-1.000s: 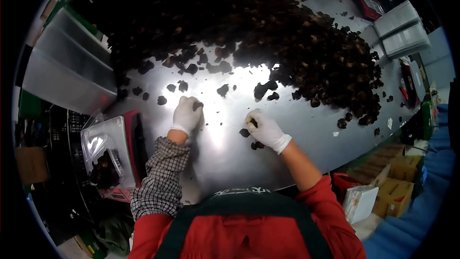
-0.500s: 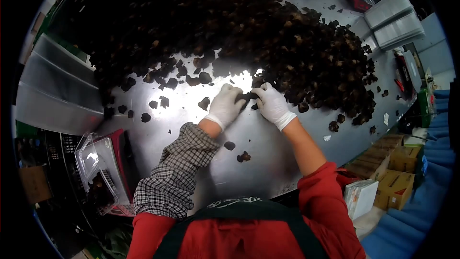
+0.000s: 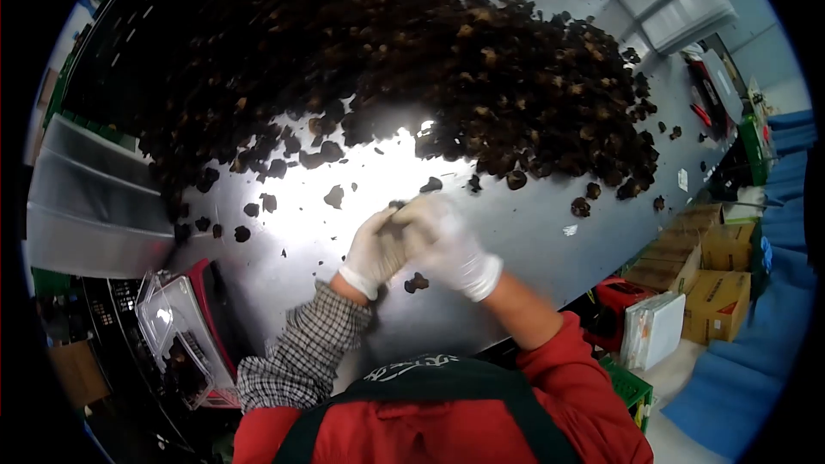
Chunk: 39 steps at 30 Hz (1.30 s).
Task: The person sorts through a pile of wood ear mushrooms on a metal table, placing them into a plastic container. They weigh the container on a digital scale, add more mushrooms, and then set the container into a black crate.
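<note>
Blur hides grip: left hand (image 3: 376, 249) and right hand (image 3: 447, 242) pressed together; mushroom piece (image 3: 417, 282) beneath, axis unclear.

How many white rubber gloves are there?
2. One covers the left hand, one the right hand, close together over the shiny metal table. More may be hidden out of view.
</note>
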Each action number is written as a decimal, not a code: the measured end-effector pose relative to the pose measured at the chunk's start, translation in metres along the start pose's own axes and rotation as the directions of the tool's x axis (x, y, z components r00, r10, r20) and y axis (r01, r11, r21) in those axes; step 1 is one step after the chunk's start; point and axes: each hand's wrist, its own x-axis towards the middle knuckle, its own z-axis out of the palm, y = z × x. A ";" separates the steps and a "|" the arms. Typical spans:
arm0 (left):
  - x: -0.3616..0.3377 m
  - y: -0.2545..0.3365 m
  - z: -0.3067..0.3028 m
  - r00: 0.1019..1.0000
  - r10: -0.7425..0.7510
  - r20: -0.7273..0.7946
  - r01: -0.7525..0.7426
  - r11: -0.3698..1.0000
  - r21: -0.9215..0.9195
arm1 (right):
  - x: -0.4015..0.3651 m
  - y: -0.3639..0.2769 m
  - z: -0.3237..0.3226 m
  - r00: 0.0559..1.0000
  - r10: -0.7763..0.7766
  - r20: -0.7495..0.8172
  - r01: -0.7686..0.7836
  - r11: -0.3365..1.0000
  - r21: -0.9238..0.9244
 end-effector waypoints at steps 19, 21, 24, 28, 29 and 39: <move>-0.071 -0.027 -0.079 0.992 -0.035 0.121 0.048 0.993 -0.104 | -0.009 0.105 -0.041 0.989 0.092 0.120 0.006 0.769 -0.639; -0.076 -0.030 -0.089 0.996 -0.016 0.089 0.019 0.999 -0.032 | -0.054 0.072 -0.039 0.992 0.024 0.126 0.060 0.780 -0.622; -0.087 -0.035 -0.098 1.000 0.018 0.002 -0.018 0.999 0.050 | -0.107 0.035 -0.040 0.992 -0.030 0.120 0.091 0.835 -0.543; -0.099 -0.041 -0.101 1.000 0.011 0.017 -0.011 1.000 -0.008 | -0.123 0.038 -0.062 0.994 -0.017 -0.110 -0.035 0.890 -0.454; -0.102 -0.042 -0.102 0.999 0.014 0.029 -0.014 1.000 -0.013 | -0.117 0.037 -0.073 0.975 0.082 -0.206 -0.165 0.890 -0.425; -0.144 -0.045 -0.105 0.997 0.072 0.016 -0.072 0.997 -0.005 | -0.076 0.076 -0.041 0.976 0.218 0.000 -0.163 0.731 -0.663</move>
